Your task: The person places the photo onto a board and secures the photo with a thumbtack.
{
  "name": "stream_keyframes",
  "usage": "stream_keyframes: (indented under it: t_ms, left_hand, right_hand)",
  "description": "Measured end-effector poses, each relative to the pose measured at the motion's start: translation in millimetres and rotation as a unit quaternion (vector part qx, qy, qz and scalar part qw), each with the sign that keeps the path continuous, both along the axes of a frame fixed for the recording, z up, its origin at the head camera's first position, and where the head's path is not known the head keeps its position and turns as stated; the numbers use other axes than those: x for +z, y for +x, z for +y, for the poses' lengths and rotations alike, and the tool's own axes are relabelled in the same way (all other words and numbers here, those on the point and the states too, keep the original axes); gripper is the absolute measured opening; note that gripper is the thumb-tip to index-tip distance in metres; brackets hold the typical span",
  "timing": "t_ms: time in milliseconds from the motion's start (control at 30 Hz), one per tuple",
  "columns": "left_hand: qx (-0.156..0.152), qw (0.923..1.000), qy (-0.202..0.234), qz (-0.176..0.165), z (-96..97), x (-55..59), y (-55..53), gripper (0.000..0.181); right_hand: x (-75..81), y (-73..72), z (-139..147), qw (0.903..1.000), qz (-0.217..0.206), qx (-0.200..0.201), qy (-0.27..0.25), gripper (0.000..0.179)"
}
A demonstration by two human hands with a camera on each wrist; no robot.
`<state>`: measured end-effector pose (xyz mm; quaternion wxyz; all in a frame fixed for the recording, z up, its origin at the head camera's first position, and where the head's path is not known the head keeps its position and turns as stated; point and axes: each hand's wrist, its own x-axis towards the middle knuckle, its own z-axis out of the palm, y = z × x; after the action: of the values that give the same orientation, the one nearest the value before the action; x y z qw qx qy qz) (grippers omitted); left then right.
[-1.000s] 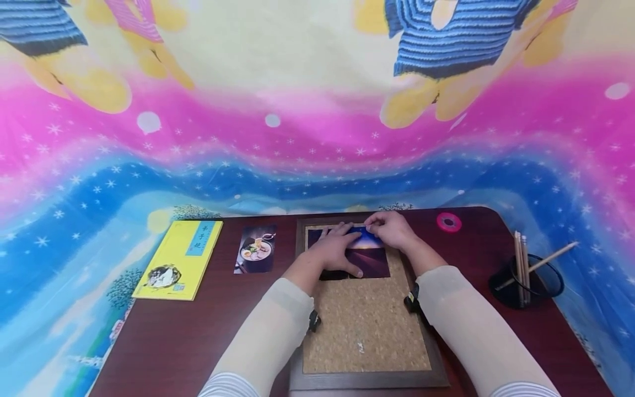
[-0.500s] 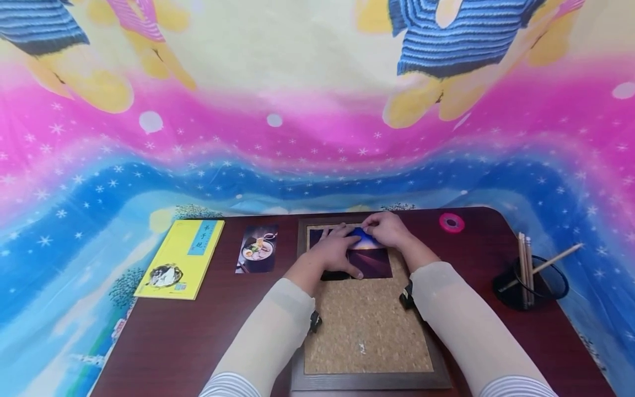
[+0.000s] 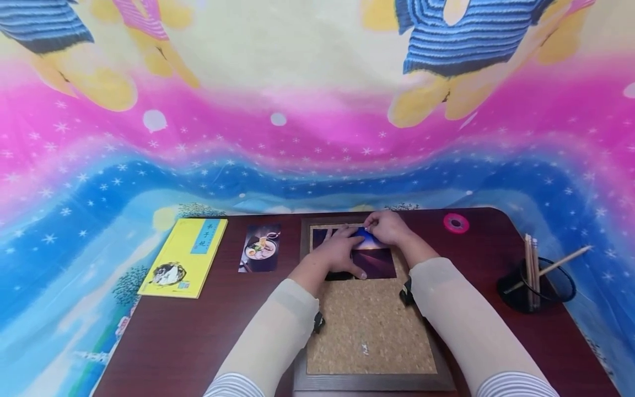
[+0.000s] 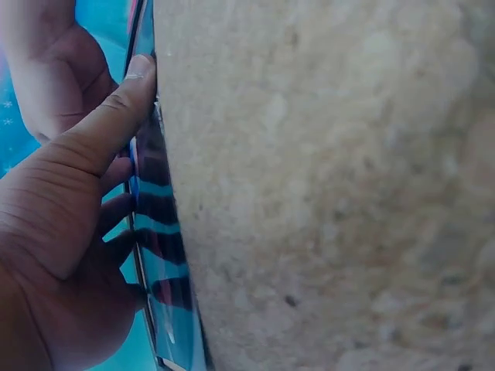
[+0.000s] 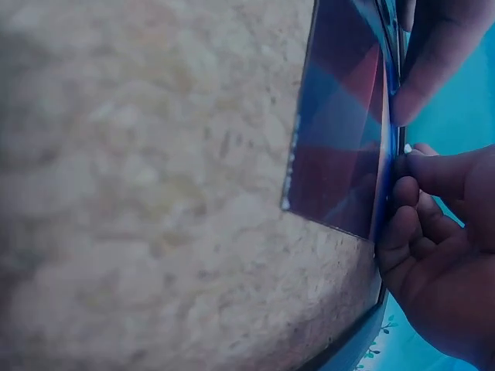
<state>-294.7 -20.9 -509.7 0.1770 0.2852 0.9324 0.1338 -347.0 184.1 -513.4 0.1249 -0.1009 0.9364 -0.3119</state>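
Note:
A framed cork board (image 3: 369, 325) lies on the table. Across its far end is a glossy photo (image 3: 379, 264) with blue sky, an orange glow and purple ground. My left hand (image 3: 339, 256) rests spread over the photo, its thumb near the lower edge, and covers much of the dark left part. At the photo's far edge, my right hand (image 3: 389, 227) pinches a small white pushpin (image 5: 407, 148) between thumb and fingertips. Most of the pin is hidden by the fingers. In the right wrist view, the photo's near corner stands slightly off the cork.
Left of the board lie a photo of a noodle bowl (image 3: 260, 249) and a yellow book (image 3: 183, 259). A pink round case (image 3: 456, 223) lies at the back right, and a black mesh pencil cup (image 3: 516, 284) holding several pencils stands nearer. A printed curtain (image 3: 317, 138) hangs behind.
The head view has drifted a little, so everything appears slightly farther right. Both hands stay on the photo, with the right fingers still pinching the pushpin at its far edge.

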Motion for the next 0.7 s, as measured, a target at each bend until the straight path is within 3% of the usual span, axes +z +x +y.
stream_keyframes:
  t_ms: [400, 700]
  left_hand:
    - [0.009, 1.0, 0.001, 0.0, -0.8, -6.4, 1.2, 0.105]
    - [0.015, 0.9999, 0.005, 0.002, -1.6, -6.6, 1.9, 0.105]
  right_hand:
    - [8.4, -6.9, -7.5, 0.9983, -0.036, 0.0, 0.047, 0.022]
    - [12.8, -10.2, -11.0, 0.9973, -0.025, 0.011, 0.068, 0.023]
